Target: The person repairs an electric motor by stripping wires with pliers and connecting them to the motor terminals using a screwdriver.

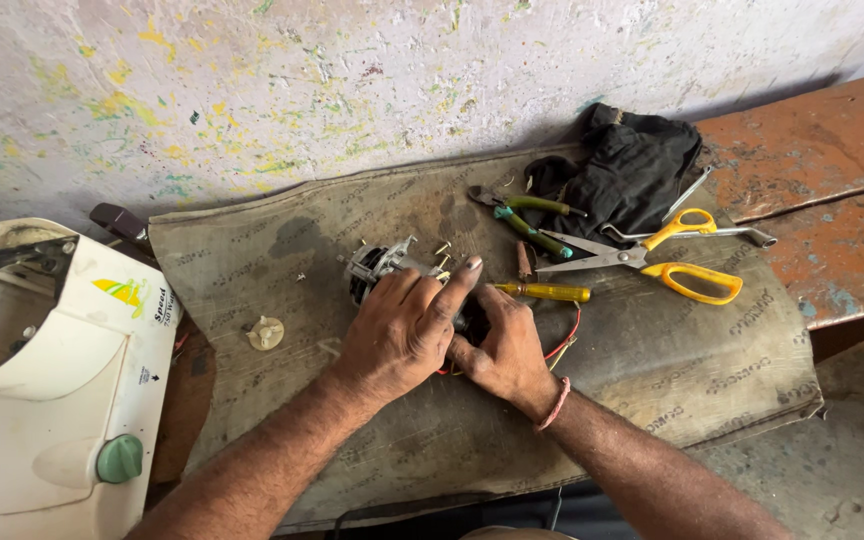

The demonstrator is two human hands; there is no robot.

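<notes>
A small electric motor (374, 268) with a metal frame lies on a brown mat (282, 240). My left hand (402, 325) covers its near side, fingers closed over it. My right hand (502, 350) grips the motor's right end from below; red wires (569, 340) trail out beside it. A pink band sits on my right wrist. Most of the motor is hidden under both hands.
Right of the hands lie a yellow-handled screwdriver (544, 292), green-handled pliers (527, 225), yellow-handled scissors (667, 262), a spanner (697, 235) and a black cloth (632, 165). A cream plastic disc (266, 333) and small screws lie left. A white mixer base (52, 400) with green knob stands far left.
</notes>
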